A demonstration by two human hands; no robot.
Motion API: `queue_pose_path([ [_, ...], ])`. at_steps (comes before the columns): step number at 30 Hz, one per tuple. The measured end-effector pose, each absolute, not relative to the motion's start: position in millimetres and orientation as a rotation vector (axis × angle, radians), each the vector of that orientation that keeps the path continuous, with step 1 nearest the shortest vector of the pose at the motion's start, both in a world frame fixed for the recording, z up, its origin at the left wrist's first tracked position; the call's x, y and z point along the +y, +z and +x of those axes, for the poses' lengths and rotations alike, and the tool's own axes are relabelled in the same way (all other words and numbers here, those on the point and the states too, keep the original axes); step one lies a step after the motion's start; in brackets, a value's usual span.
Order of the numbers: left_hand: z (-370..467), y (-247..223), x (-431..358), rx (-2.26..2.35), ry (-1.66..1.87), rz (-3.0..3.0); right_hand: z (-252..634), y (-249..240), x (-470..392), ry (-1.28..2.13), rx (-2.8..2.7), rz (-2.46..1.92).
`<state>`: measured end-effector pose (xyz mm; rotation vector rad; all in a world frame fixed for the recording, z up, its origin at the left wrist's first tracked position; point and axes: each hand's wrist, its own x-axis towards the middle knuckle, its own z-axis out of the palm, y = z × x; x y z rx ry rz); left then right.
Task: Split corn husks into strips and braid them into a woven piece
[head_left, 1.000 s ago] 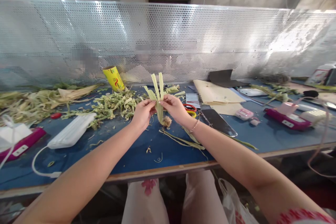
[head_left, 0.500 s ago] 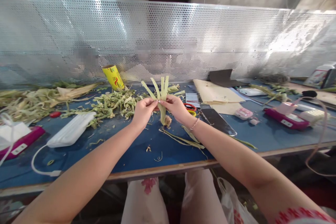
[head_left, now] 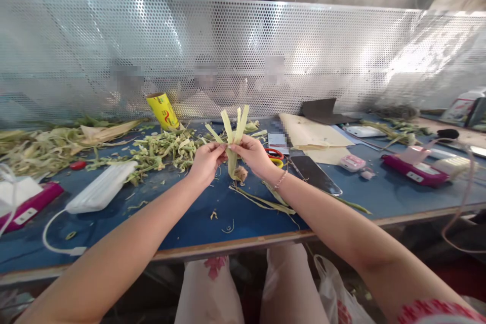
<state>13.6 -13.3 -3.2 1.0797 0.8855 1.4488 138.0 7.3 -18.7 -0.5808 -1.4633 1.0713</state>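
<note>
Between both hands stands a pale green corn husk (head_left: 232, 161), its upper part split into several upright strips that fan out. A brownish stub shows at its lower end. My left hand (head_left: 208, 162) pinches the husk from the left, thumb and fingers pressed together. From the other side my right hand (head_left: 252, 156) grips it, the two thumbs almost meeting. Scissors with red and yellow handles (head_left: 276, 157) lie just beyond my right wrist. Loose husk strands (head_left: 266, 202) rest on the blue table (head_left: 197, 217) below the hands.
Curled husk scraps (head_left: 163, 149) pile up at the left, near a yellow tube (head_left: 163, 110). A white power bank (head_left: 100, 187) with a cable lies front left. Right of the hands are a black phone (head_left: 315, 174), beige sheets (head_left: 315, 131) and a magenta power strip (head_left: 413, 169). A perforated metal screen (head_left: 243, 35) stands behind.
The husk strips have shifted: the upper ends now lean more to the right and one strip on the left droops lower. Both hands keep their hold in nearly the same place.
</note>
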Motion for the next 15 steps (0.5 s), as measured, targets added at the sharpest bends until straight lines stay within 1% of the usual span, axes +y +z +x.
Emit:
queue_pose_path([
  [5, 13.5, -0.3, -16.6, 0.806, 1.417, 1.054, 139.7, -15.9, 7.2, 1.056, -1.431, -0.601],
  [8, 14.2, -0.8, -18.4, 0.741, 1.334, 1.027, 141.1, -13.6, 7.8, 1.120, -1.342, -0.574],
  [15, 16.3, -5.1, -16.9, 0.747, 1.193, 1.039, 143.0, -10.1, 8.6, 1.286, -1.216, -0.536],
])
